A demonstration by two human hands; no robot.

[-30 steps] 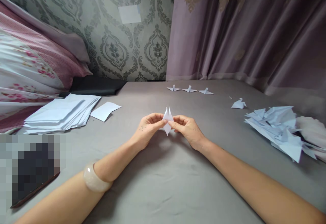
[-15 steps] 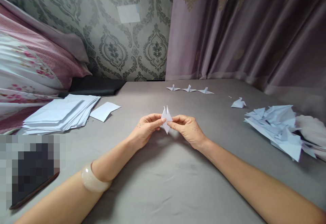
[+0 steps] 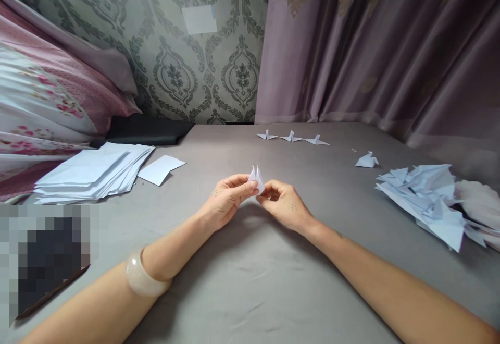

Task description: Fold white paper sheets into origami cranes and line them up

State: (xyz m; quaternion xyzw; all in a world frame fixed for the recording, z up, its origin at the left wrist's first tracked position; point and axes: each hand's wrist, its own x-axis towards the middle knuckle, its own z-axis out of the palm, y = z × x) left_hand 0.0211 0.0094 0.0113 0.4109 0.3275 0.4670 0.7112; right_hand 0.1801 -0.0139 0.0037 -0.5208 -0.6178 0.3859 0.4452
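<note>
A small white origami piece (image 3: 255, 177) with two narrow points upward is held above the grey surface, in the middle of the view. My left hand (image 3: 230, 193) pinches it, thumb across its front and fingers behind. My right hand (image 3: 285, 200) has its thumb and fingertips closed at the lower right edge of the same paper, and the lower tip is hidden by those fingers.
Three folded paper cranes (image 3: 291, 136) stand in a row at the back, with another white folded bird (image 3: 367, 159) to their right. A pile of folded papers (image 3: 425, 198) lies far right. On the left are a stack of white sheets (image 3: 94, 172), a single sheet (image 3: 161, 169) and a black folded item (image 3: 146, 130).
My right fingers have shifted down to the lower tip of the origami piece, which no longer shows pointing downward. My left hand keeps its pinch.
</note>
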